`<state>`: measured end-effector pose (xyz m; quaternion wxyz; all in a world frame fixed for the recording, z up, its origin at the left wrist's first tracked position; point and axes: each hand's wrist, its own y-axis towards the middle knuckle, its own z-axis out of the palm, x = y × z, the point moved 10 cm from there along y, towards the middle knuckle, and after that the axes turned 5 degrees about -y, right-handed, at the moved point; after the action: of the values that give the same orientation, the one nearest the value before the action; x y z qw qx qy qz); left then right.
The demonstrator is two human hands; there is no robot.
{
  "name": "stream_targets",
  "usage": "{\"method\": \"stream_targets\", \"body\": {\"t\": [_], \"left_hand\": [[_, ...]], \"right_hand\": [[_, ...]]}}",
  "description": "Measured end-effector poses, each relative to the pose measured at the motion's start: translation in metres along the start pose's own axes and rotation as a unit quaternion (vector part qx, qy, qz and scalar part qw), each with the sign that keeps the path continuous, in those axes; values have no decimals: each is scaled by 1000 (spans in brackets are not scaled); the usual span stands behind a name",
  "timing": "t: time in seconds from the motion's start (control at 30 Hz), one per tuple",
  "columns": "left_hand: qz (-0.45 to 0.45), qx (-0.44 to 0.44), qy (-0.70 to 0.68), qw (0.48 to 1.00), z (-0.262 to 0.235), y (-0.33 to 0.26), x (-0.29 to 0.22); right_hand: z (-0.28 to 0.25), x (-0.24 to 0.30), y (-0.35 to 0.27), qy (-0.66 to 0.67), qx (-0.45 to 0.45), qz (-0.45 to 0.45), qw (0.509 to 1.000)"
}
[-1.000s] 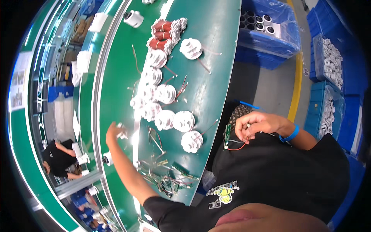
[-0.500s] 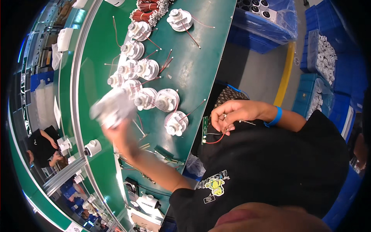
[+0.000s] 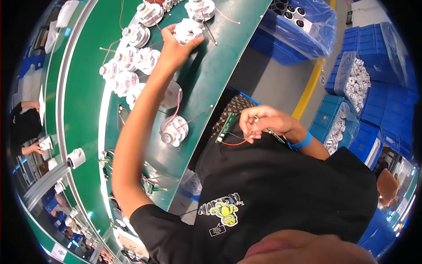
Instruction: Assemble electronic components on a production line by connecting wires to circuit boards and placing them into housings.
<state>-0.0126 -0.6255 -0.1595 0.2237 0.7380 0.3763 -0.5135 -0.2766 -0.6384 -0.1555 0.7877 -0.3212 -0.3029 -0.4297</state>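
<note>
White housing part was in the left hand, its thumb and fingers closed around the rim, out over the upper stretch of the green table. It lay just beside a wired white assembly; in the view the two overlapped, so whether they touched could not be told. Half a second earlier the same hand held a blurred white piece to the left of the row, near the table's bright strip; by now the arm had swung across, and the forearm hid part of a pale disc.

The right hand had changed little: its fingertips were pinched on thin wires, from which a green circuit board hung before the black shirt, as in both earlier views. A slim strip showed under that hand, near the blue wristband

The view itself had shifted, so the cluster of white assemblies sat farther left and higher. One more assembly stood nearer the person, with loose circuit boards below it, partly behind the left arm
</note>
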Motion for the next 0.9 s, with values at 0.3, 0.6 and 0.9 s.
{"method": "stream_targets", "body": {"t": [0.3,0.6,0.9], "left_hand": [[-53,87,145,984,7,-2,14],[37,49,223,973,-48,-75,-101],[-158,-162,-245,943,-64,-260,-43]], "right_hand": [[-11,4,7,6,5,-10,1000],[19,31,24,-74,52,-35,995],[67,85,32,-201,139,-224,943]]}}
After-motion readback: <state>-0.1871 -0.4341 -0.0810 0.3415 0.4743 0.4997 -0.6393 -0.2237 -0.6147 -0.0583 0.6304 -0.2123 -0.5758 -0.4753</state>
